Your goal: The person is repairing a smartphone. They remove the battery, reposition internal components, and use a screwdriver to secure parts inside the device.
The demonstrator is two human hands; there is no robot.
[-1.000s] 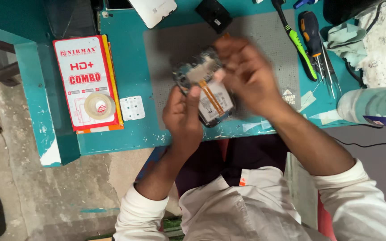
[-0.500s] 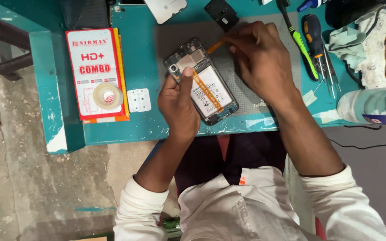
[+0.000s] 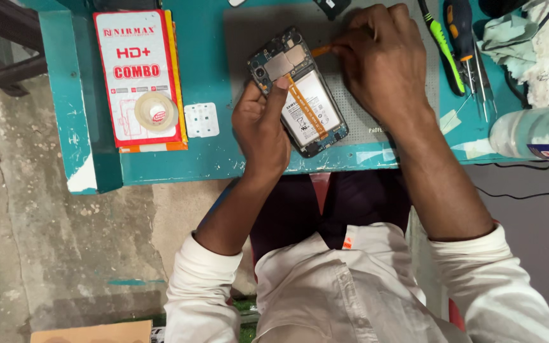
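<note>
An opened phone (image 3: 300, 95) with its back cover off lies on a grey mat (image 3: 408, 121) on the teal table (image 3: 211, 159). Its white battery and an orange ribbon cable show. My left hand (image 3: 260, 127) grips the phone's left edge, thumb pressed on the metal shield near the top. My right hand (image 3: 382, 60) holds a thin orange tool (image 3: 321, 50) whose tip touches the phone's upper right edge.
A red and white flat box (image 3: 136, 51) with a roll of clear tape (image 3: 156, 111) on it lies at the left, a small white square part (image 3: 201, 120) beside it. Screwdrivers (image 3: 459, 32), a cloth (image 3: 528, 38) and a plastic bottle (image 3: 535, 130) sit at the right.
Both hands lowered the phone from mid-air onto the mat. My right hand went to the phone's top edge with the orange tool, and my left thumb now presses on the shield.
</note>
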